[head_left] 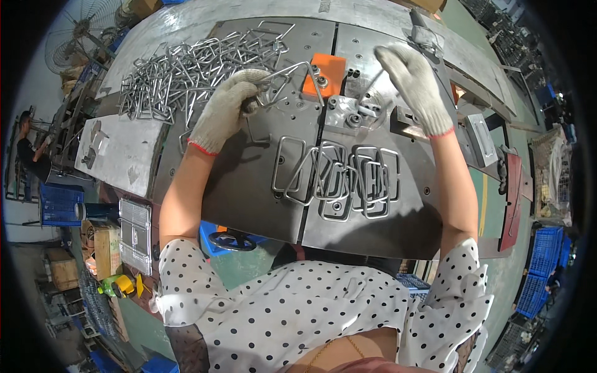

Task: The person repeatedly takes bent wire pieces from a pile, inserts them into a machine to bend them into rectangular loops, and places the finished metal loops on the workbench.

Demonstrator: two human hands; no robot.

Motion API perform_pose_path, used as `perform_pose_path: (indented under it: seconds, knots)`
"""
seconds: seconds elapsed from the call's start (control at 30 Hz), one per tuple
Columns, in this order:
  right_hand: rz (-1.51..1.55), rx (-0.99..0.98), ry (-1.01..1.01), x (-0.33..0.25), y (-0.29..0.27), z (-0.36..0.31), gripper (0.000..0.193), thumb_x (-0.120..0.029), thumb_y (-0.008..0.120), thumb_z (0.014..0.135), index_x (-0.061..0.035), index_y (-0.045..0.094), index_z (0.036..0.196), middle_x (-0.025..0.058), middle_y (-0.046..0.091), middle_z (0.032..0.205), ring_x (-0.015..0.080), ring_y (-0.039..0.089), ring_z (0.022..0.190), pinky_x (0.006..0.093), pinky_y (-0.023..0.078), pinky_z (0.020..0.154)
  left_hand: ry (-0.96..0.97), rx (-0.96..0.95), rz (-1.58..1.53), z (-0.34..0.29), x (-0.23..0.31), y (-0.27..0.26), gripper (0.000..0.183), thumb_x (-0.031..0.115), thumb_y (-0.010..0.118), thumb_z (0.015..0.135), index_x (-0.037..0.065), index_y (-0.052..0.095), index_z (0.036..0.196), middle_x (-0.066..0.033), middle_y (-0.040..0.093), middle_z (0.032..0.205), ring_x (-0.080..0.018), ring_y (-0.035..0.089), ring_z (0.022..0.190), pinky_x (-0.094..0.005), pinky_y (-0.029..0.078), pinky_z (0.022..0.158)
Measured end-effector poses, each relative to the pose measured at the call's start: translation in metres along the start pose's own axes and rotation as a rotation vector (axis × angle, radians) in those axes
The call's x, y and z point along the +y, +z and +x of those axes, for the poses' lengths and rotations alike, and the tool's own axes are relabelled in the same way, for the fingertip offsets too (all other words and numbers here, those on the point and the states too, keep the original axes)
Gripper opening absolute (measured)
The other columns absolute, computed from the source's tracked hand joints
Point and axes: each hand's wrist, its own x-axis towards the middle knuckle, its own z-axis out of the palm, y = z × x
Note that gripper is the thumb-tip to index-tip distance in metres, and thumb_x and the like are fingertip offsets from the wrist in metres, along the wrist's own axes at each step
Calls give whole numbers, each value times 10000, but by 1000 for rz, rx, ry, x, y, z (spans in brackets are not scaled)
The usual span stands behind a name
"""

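My left hand (231,109), in a white knitted glove with a red cuff, is closed around bent metal wire frames (281,82), which stick out to its right. One of them reaches toward the orange block (329,69). My right hand (410,84), gloved alike, hovers over the right side of the metal bending fixture (344,114). Its fingers are stretched out, and a thin bright rod (374,82) shows just below the fingertips; I cannot tell whether they touch. Several rectangular wire frames (289,165) lie overlapping on the steel worktable (242,186) nearer to me.
A large tangled heap of wire pieces (186,74) covers the table's far left. Bolts stand on the fixture and the orange block. A black handwheel (232,241) sits below the front edge. Blue crates (540,261) stand at the right, and another person (36,146) is far left.
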Motion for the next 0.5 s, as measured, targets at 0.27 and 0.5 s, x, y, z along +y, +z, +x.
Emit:
perform_pose_path:
  seconds: [0.27, 0.5]
  knots:
    - [-59, -471, -90, -4, 36, -74, 385, -389, 660, 1031, -11, 726, 1070, 179, 741, 1011, 378, 718, 943, 459, 581, 837, -63, -132, -9, 0, -5, 8, 365, 63, 509, 983, 21, 700, 1292, -8, 651, 896, -59, 548, 730, -203, 448, 676]
    - [-225, -34, -388, -11, 28, -43, 337, -306, 650, 1029, -49, 666, 1246, 183, 709, 1106, 382, 703, 1014, 466, 565, 869, -18, -158, 10, -9, 0, 17, 384, 68, 524, 976, 9, 669, 1326, -11, 643, 902, -59, 558, 732, -201, 468, 656]
